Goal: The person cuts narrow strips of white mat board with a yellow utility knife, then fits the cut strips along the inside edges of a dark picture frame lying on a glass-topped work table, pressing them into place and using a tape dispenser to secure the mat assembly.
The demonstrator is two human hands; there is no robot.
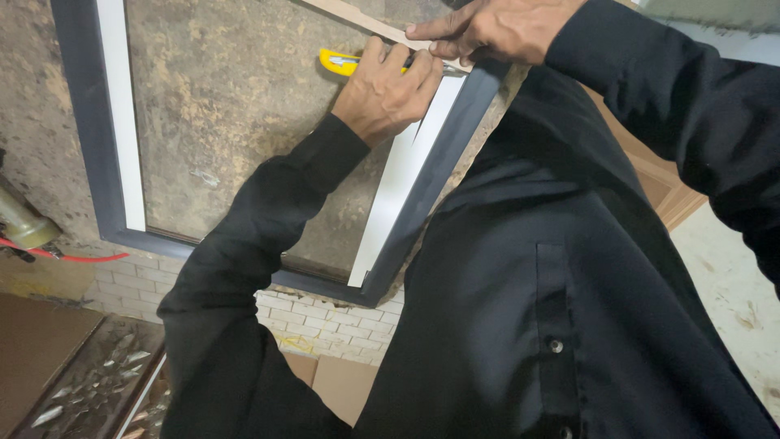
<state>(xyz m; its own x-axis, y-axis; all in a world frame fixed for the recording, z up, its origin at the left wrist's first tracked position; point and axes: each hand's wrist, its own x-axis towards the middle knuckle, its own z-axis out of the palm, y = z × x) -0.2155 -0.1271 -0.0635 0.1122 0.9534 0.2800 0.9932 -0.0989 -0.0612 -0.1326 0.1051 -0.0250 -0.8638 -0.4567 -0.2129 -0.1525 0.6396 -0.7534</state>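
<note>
- Right now the left hand (388, 91) is closed around a yellow utility knife (343, 62), fingers curled over its body so only the yellow end pokes out to the left of the knuckles.
- That knife lies across the upper right part of a dark picture frame (88, 138), close to where the frame's right-hand side meets its corner.
- Just above, the right hand (496, 29) presses down on a thin pale wooden strip (351, 16); its fingertips are bunched together on the strip, right beside the left hand's fingers.
- Whether the right hand pinches the strip or only pushes on it, I cannot tell.
- Inside the frame runs a white inner border (119, 114), seen along the left side and again along the right side under the left wrist.
- Within the border sits a mottled brown board (236, 106) with rough, worn patches.
- Both arms wear black sleeves (252, 244), and the black shirt fills the right half of the view.
- Below the frame shows a strip of white brick-pattern surface (317, 321).
- At the far left, a red hose (77, 258) trails from a brass-coloured fitting (23, 223).
- Brown cardboard (345, 382) lies at the bottom, between the sleeve and the shirt.
</note>
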